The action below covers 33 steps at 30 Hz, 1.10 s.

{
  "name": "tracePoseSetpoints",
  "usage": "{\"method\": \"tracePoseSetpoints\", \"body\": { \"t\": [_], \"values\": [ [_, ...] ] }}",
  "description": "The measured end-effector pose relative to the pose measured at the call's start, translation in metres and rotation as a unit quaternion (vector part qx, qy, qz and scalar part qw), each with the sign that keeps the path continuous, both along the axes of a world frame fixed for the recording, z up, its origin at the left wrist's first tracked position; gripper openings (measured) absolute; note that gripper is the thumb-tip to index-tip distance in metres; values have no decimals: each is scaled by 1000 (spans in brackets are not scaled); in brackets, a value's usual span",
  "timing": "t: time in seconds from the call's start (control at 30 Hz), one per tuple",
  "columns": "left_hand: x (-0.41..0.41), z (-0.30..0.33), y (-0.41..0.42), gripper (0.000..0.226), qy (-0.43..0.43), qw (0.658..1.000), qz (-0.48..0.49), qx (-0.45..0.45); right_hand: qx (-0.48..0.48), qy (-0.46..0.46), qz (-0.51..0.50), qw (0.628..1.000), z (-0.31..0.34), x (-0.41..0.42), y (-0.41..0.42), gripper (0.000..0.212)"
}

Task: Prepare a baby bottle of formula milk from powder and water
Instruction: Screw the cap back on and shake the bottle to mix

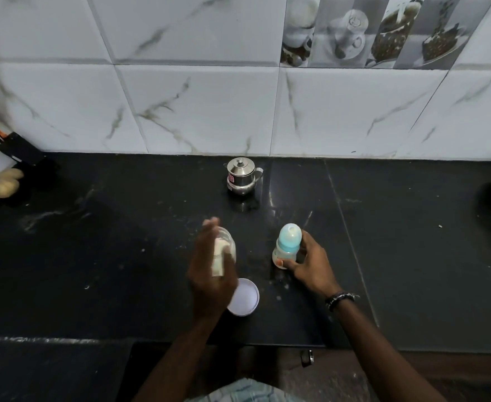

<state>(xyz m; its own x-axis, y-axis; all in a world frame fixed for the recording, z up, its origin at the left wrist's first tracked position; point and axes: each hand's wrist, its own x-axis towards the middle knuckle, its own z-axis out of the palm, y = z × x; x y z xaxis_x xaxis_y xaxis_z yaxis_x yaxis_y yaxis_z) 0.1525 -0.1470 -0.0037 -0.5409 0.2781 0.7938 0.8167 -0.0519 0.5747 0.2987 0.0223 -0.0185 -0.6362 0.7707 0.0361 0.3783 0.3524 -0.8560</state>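
a baby bottle with a blue top is stood on the black counter right of the middle of the frame, and it is held low down by the curled fingers of the right hand. a clear jar is seen just left of it, partly hidden by the blurred left hand; its grip cannot be told. a white lid is laid below the jar. a small steel pot is set near the tiled wall.
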Motion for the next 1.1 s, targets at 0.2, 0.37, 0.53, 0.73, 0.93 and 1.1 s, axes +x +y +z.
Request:
{"method": "tracePoseSetpoints", "body": {
  "t": [0.2,0.37,0.53,0.73,0.93,1.1],
  "values": [
    [-64,-43,-30,36,-73,984,149,-69,-9,27,-33,999,-10,-7,-4,58],
    [-71,-76,-40,45,-163,950,119,-240,11,26,-42,999,-6,-7,-7,54],
    [-72,-76,-39,40,-216,922,118,-300,-75,128,-69,986,25,2,-13,33],
    [-70,-72,-40,39,-219,916,115,-315,-344,269,-95,894,79,12,-26,40],
    [-70,-71,-41,38,-210,917,115,-320,-58,148,-26,987,85,15,-38,35],
    [-71,-73,-41,37,-210,917,117,-317,-103,110,-54,987,95,7,-41,33]
  ]
}}
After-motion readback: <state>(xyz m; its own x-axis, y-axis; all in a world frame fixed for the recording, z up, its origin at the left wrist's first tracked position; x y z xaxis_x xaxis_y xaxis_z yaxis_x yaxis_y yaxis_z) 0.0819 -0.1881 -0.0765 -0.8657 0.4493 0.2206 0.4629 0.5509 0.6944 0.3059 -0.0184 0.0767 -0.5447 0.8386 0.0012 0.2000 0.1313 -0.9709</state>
